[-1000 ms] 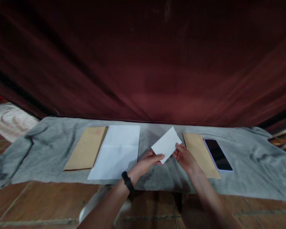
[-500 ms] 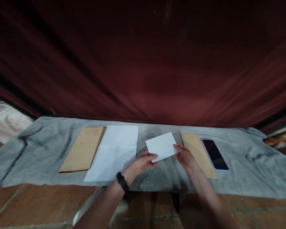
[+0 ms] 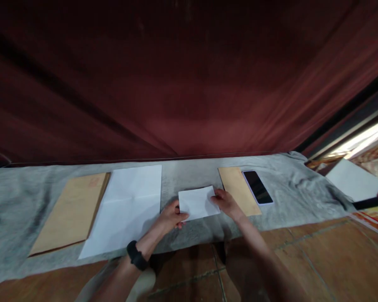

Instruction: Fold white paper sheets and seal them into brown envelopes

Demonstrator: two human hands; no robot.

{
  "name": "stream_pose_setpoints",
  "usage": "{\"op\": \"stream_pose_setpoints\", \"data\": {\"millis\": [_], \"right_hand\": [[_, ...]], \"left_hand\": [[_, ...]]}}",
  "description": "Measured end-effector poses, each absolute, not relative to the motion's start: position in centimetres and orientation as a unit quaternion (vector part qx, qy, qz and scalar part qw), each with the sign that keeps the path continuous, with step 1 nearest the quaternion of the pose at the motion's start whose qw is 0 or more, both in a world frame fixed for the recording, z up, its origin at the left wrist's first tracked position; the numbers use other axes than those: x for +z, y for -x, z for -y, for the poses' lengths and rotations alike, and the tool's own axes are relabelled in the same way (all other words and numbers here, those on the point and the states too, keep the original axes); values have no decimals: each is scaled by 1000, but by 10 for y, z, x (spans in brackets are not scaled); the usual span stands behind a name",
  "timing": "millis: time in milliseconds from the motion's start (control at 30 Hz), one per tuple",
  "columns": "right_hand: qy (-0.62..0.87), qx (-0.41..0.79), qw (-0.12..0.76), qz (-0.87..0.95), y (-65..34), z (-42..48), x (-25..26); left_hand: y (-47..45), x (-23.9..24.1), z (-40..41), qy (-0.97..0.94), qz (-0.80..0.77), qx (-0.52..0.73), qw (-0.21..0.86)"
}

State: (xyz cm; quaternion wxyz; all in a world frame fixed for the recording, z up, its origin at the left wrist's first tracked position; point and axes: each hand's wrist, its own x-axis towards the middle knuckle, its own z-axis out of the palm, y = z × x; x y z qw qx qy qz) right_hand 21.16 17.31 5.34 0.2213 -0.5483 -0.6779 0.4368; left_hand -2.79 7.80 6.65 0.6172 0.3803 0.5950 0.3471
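Between my two hands is a small folded white sheet of paper (image 3: 198, 203), held just over the grey cloth (image 3: 189, 174). My left hand (image 3: 171, 217) pinches its lower left corner, thumb on top. My right hand (image 3: 226, 202) grips the right edge, with its fingers partly hidden beneath. Left of them lies a stack of large white paper (image 3: 129, 201) with a crease across it, and beyond that a pile of brown envelopes (image 3: 69, 209). A single brown envelope (image 3: 239, 188) lies close by my right hand.
A phone (image 3: 257, 187) in a lilac case lies right of the single envelope. Behind the cloth hangs a dark red curtain (image 3: 182, 105). Brown floor tiles (image 3: 315, 256) show in front. A white panel (image 3: 354, 178) and patterned fabric are at the far right.
The view has turned to the right, so the things appear further left. The folded paper has become more level and sits lower, still in both hands.
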Motion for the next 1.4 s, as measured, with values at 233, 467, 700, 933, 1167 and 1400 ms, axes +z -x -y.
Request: {"op": "stream_pose_setpoints", "data": {"millis": [233,467,700,933,1167,1400], "right_hand": [[581,178,216,765,-206,-152,52],[419,101,207,878,-168,-111,41],[438,0,162,884,-159,-95,18],[417,-65,134,897,-165,-96,-2],[388,-53,141,909,-176,-99,-8],[409,-59,177,893,-183,-98,-10]], "left_hand": [[22,53,-73,-417,-649,290,566],[11,65,-66,-437,-679,263,528],[6,82,-54,-531,-773,159,309],[-20,56,-39,-720,-662,209,19],[-22,16,-41,-705,-675,216,0],[-20,18,-38,-698,-684,209,19]]}}
